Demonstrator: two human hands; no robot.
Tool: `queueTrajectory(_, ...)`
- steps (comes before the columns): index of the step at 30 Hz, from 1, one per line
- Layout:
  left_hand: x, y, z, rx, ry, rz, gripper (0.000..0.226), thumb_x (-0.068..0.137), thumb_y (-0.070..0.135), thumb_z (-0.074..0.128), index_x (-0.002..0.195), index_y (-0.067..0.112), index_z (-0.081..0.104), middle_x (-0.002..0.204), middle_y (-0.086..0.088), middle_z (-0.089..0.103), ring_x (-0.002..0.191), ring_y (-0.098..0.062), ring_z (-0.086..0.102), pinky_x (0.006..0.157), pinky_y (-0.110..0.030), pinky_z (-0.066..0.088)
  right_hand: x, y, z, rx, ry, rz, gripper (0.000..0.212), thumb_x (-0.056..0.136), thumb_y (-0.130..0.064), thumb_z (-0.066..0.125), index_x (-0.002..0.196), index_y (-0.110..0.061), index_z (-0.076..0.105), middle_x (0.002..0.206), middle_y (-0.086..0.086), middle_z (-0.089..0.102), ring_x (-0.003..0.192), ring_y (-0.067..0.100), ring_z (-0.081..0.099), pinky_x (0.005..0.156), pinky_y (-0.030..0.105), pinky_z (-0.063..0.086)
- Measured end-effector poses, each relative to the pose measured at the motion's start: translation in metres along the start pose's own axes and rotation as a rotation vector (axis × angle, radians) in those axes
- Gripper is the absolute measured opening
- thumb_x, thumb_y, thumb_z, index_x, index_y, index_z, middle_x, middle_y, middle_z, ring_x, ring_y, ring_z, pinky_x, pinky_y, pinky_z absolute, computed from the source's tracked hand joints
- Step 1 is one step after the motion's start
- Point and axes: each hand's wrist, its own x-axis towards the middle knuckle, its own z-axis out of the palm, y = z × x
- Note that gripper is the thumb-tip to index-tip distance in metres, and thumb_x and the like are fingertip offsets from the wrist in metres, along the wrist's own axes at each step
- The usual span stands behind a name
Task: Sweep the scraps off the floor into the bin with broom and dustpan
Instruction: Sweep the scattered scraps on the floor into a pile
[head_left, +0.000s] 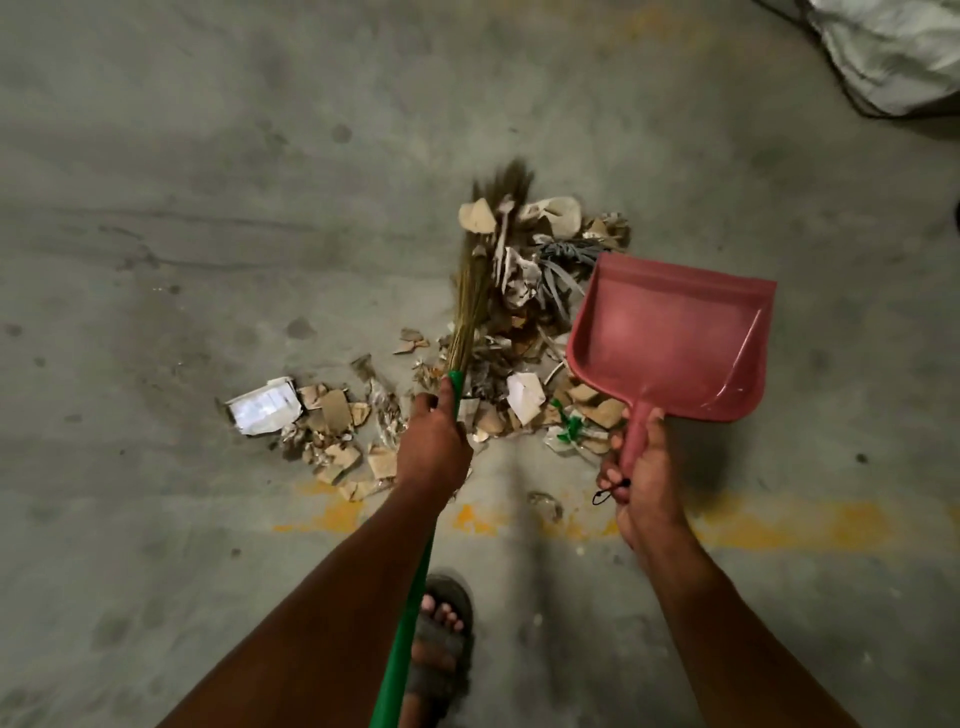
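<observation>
Head view, looking down: our left hand (434, 447) is wrapped around the green handle of the broom (470, 306), just below the bristles. Bristle tips lie out over the far side of the scraps (498, 338) and look blurred, so probably mid-stroke. Our right hand (641, 467) is curled tight on the stem of the red dustpan (670, 338), which is held tilted above the right edge of the pile; we can't tell if its lip touches the floor (208, 208). Pan is empty. Scraps are cardboard bits, torn paper and plastic strips, spread in a band from a white paper piece (265, 410) on the left to under the pan. No bin visible; a pale sack (898, 52) sits top right, purpose unclear.

Step in hand, as we judge it: gather and load. To do it well we should drop the pan lip flat on the floor beside the pile, mouth facing the broom, then pull short strokes toward it. Bring in the left stragglers first. Light bits may skid past the lip, so keep strokes low and slow. A sandalled foot (439, 634) stands behind the pile, and a yellow line (779, 525) crosses the floor near it.
</observation>
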Motion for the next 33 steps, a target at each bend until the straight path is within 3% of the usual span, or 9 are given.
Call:
queueTrajectory(7,-0.017,0.006,-0.028,0.105,0.043,0.072,0.081,0.1,0.013,0.058,0.167,0.033,0.017,0.148,-0.011,0.044,0.105,-0.031,0.065,0.068,-0.039,0.055,-0.007,-0.014,0.008,-0.025,0.01,-0.026,0.041,0.11,-0.053,0.038,0.122,-0.016,0.051,0.072,-0.005,0.052,0.038,0.006,0.036,0.036,0.019,0.029)
queueTrajectory(10,-0.029,-0.007,-0.036,0.087,0.079,0.089,0.081,0.099,0.015,0.059,0.166,0.037,0.018,0.142,-0.008,0.049,0.101,-0.029,0.065,0.071,-0.043,0.063,-0.015,-0.016,0.014,-0.042,0.001,-0.02,0.043,0.11,-0.054,0.038,0.122,-0.016,0.053,0.071,-0.006,0.053,0.039,0.007,0.036,0.035,0.02,0.03)
queueTrajectory(17,-0.076,-0.049,-0.058,-0.053,0.12,0.046,0.079,0.097,0.023,0.064,0.165,0.04,0.027,0.142,-0.005,0.053,0.115,-0.03,0.062,0.084,-0.045,0.061,-0.045,-0.026,0.021,-0.092,-0.092,-0.054,0.037,0.111,-0.049,0.037,0.112,-0.016,0.053,0.074,-0.002,0.051,0.041,0.009,0.035,0.036,0.021,0.03)
queueTrajectory(21,-0.11,-0.068,-0.064,-0.2,0.193,0.034,0.075,0.094,0.023,0.07,0.163,0.027,0.039,0.129,-0.015,0.064,0.108,-0.035,0.065,0.089,-0.037,0.055,-0.068,-0.038,0.014,-0.147,-0.159,-0.077,0.035,0.112,-0.045,0.037,0.109,-0.016,0.057,0.074,-0.001,0.051,0.042,0.009,0.036,0.037,0.021,0.032)
queueTrajectory(24,-0.138,-0.072,-0.065,-0.27,0.247,-0.048,0.072,0.097,0.022,0.071,0.162,0.021,0.041,0.13,-0.016,0.067,0.111,-0.034,0.064,0.088,-0.032,0.045,-0.086,-0.046,0.012,-0.188,-0.223,-0.086,0.033,0.113,-0.043,0.036,0.103,-0.019,0.057,0.072,-0.001,0.051,0.041,0.009,0.037,0.037,0.02,0.033)
queueTrajectory(27,-0.165,-0.08,-0.057,-0.347,0.27,-0.161,0.07,0.1,0.025,0.067,0.163,0.019,0.038,0.129,-0.015,0.068,0.107,-0.032,0.065,0.087,-0.035,0.048,-0.097,-0.046,0.012,-0.229,-0.263,-0.08,0.033,0.112,-0.044,0.038,0.102,-0.02,0.057,0.073,0.0,0.052,0.039,0.008,0.038,0.037,0.019,0.033)
queueTrajectory(31,-0.192,-0.098,-0.036,-0.389,0.328,-0.326,0.068,0.103,0.027,0.061,0.164,0.017,0.034,0.122,-0.019,0.066,0.105,-0.036,0.064,0.088,-0.042,0.052,-0.103,-0.033,0.015,-0.303,-0.353,-0.06,0.037,0.112,-0.048,0.035,0.116,-0.017,0.054,0.075,0.0,0.05,0.037,0.008,0.035,0.037,0.017,0.031)
queueTrajectory(33,-0.203,-0.111,-0.025,-0.406,0.361,-0.423,0.067,0.104,0.029,0.059,0.164,0.015,0.033,0.12,-0.02,0.065,0.105,-0.038,0.064,0.09,-0.046,0.055,-0.106,-0.026,0.015,-0.326,-0.386,-0.05,0.037,0.112,-0.047,0.034,0.111,-0.018,0.055,0.073,-0.002,0.05,0.037,0.007,0.035,0.037,0.017,0.03)
